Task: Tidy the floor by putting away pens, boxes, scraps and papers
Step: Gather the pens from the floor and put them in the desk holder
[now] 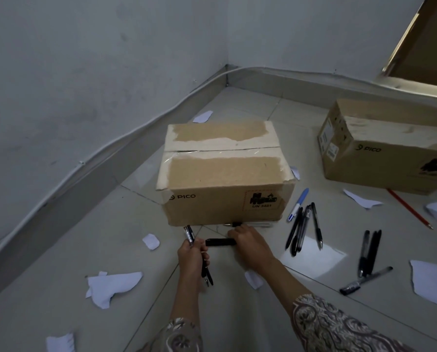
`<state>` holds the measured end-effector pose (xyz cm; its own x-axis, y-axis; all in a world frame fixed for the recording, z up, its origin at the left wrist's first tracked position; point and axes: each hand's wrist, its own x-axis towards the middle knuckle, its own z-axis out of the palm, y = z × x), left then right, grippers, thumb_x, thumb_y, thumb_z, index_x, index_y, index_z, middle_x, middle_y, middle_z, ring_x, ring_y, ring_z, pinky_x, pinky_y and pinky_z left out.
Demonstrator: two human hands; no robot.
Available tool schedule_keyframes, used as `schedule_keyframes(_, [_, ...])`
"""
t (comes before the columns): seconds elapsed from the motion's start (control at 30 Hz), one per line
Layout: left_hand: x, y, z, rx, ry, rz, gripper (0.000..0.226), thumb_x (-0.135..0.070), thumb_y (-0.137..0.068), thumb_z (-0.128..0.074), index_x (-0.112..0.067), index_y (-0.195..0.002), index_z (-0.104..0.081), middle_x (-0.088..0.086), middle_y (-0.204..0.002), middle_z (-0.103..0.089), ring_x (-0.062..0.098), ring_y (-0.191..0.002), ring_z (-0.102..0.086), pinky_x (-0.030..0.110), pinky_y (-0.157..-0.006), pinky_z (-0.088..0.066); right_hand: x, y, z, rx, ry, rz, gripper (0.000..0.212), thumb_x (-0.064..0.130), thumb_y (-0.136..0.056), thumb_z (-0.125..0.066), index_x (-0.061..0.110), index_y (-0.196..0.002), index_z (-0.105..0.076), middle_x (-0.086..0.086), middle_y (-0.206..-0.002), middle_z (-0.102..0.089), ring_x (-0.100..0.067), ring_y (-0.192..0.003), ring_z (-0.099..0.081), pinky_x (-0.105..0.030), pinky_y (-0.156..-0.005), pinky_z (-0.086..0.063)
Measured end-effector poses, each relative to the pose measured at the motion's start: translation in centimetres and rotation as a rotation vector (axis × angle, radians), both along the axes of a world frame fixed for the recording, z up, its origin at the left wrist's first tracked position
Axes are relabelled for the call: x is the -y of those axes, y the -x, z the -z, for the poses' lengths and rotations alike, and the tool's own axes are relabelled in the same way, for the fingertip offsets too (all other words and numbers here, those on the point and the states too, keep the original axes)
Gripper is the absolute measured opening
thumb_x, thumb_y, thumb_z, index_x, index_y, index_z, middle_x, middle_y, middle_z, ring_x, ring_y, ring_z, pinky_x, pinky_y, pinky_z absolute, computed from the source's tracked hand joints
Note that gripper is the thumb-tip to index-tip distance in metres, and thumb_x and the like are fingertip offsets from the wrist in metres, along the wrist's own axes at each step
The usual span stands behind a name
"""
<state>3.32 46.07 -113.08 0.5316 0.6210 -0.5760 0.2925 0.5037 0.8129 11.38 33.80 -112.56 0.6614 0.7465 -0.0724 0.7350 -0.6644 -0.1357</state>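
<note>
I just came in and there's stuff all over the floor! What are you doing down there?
A person is picking pens up off the floor. The left hand already grips a few pens, and the right hand is closing on a black marker in front of the closed cardboard box. More pens and torn paper scraps lie scattered on the tiles, and a second box sits to the right.

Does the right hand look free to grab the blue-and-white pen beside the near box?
Probably not yet: the right hand grips a black marker. The blue-and-white pen lies unobstructed on the floor.
</note>
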Motion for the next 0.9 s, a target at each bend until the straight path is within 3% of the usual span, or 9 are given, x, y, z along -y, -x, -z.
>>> schedule_keyframes(0.07, [0.2, -0.1, -0.2, -0.003, 0.004, 0.002, 0.02, -0.003, -0.092, -0.046, -0.008, -0.073, -0.051, 0.006, -0.056, -0.048, 0.008, -0.032, -0.039, 0.019, -0.035, -0.033, -0.1, 0.6, -0.6, 0.066, 0.067, -0.019, 0.02, 0.012, -0.049, -0.081, 0.016, -0.065, -0.07, -0.003, -0.07, -0.066, -0.017, -0.073, -0.062, -0.023, -0.063, -0.046])
schedule_keyframes(0.13, [0.4, -0.2, -0.5, -0.005, 0.003, 0.0, 0.02, -0.003, -0.092, -0.046, -0.008, -0.073, -0.051, 0.007, -0.056, -0.049, 0.011, -0.036, -0.039, 0.02, -0.036, -0.033, -0.2, 1.1, -0.6, 0.093, 0.123, -0.005, 0.033, 0.022, -0.021, -0.088, 0.016, -0.044, -0.065, 0.004, -0.049, -0.059, -0.01, -0.052, -0.059, -0.016, -0.048, -0.043])
schedule_keyframes(0.27, [0.9, -0.1, -1.0, -0.014, 0.021, -0.009, 0.019, -0.004, -0.093, -0.044, -0.01, -0.075, -0.048, 0.007, -0.059, -0.047, 0.016, -0.046, -0.037, 0.022, -0.039, -0.033, -0.1, 1.3, -0.5, 0.15, 0.032, 0.078, 0.037, 0.021, -0.014, -0.09, 0.014, -0.038, -0.063, 0.001, -0.044, -0.057, -0.012, -0.047, -0.059, -0.015, -0.044, -0.043])
schedule_keyframes(0.33, [1.2, 0.0, -1.2, -0.015, 0.032, -0.022, 0.021, -0.003, -0.093, -0.042, -0.01, -0.074, -0.047, 0.007, -0.06, -0.045, 0.016, -0.048, -0.037, 0.025, -0.044, -0.033, 0.3, 1.2, -1.3, 0.129, -0.001, 0.135, 0.033, 0.012, -0.023, -0.089, 0.012, -0.045, -0.065, -0.005, -0.051, -0.062, -0.018, -0.055, -0.062, -0.017, -0.049, -0.044])
schedule_keyframes(0.37, [1.4, 0.1, -1.3, -0.014, 0.032, -0.027, 0.022, -0.002, -0.093, -0.042, -0.01, -0.073, -0.046, 0.007, -0.06, -0.044, 0.017, -0.049, -0.037, 0.026, -0.045, -0.033, 0.5, 1.0, -1.7, 0.074, -0.013, 0.179, 0.025, 0.005, -0.041, -0.085, 0.005, -0.06, -0.069, -0.013, -0.066, -0.066, -0.022, -0.07, -0.065, -0.021, -0.059, -0.047])
schedule_keyframes(0.43, [2.0, 0.2, -1.6, -0.019, 0.018, -0.022, 0.023, -0.001, -0.093, -0.041, -0.01, -0.073, -0.047, 0.007, -0.061, -0.045, 0.018, -0.05, -0.038, 0.028, -0.048, -0.035, 1.2, 0.4, -1.5, -0.05, -0.038, 0.231, 0.021, -0.007, -0.075, -0.057, 0.0, -0.092, -0.065, -0.018, -0.102, -0.064, -0.025, -0.101, -0.056, -0.03, -0.079, -0.042])
schedule_keyframes(0.47, [2.4, 0.3, -1.8, -0.021, 0.012, -0.007, 0.022, -0.001, -0.093, -0.04, -0.009, -0.073, -0.048, 0.007, -0.061, -0.045, 0.019, -0.05, -0.039, 0.028, -0.048, -0.036, 1.7, 0.3, -1.5, -0.136, -0.078, 0.252, 0.025, -0.009, -0.08, -0.048, 0.002, -0.096, -0.063, -0.017, -0.107, -0.062, -0.025, -0.104, -0.053, -0.032, -0.079, -0.04])
schedule_keyframes(0.7, [3.7, 1.6, -7.8, -0.033, -0.012, 0.236, 0.017, -0.006, -0.098, -0.038, -0.005, -0.085, -0.05, 0.013, -0.073, -0.065, 0.022, -0.058, -0.062, 0.026, -0.049, -0.051, 4.4, 0.7, -7.2, -0.543, -0.299, 0.392, 0.018, 0.002, -0.088, -0.051, 0.007, -0.071, -0.053, -0.015, -0.077, -0.058, -0.02, -0.071, -0.051, -0.026, -0.054, -0.029])
schedule_keyframes(0.9, [3.8, 0.4, -19.1, -0.009, -0.141, 0.406, 0.012, -0.011, -0.097, -0.043, -0.006, -0.09, -0.051, 0.007, -0.084, -0.067, 0.016, -0.076, -0.066, 0.028, -0.068, -0.05, 7.2, -0.4, -19.1, -0.808, -0.572, 0.522, 0.01, -0.001, -0.081, -0.065, -0.001, -0.073, -0.058, -0.015, -0.063, -0.051, -0.023, -0.058, -0.051, -0.023, -0.056, -0.045])
